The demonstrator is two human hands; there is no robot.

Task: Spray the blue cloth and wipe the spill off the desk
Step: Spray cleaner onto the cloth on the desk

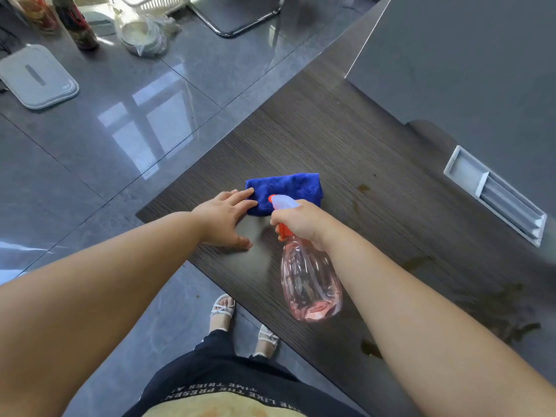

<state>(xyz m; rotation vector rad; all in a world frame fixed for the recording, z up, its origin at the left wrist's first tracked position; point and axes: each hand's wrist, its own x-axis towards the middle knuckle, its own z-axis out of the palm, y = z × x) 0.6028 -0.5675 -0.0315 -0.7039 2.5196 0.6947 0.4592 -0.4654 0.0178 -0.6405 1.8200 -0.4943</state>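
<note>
Spraying could go wrong in a few ways. The spill (505, 314) is brown and sits at the lower right, well apart from the cloth, so it could get missed. The bottle (310, 284) is pink and tilted, with its nose over the blue cloth (285, 188) in the middle, so spray may wet the left hand (224, 219) too. That hand lies flat, fingers straight, tips touching the cloth's left edge. The right hand (301, 221) has its fingers curled round the bottle's neck.

The surface (331, 139) is big and dark. A grey wall (451, 55) blocks the upper right. The surface's left corner ends near the cloth, with floor (120, 130) below, so a hard push left could drop the cloth.
</note>
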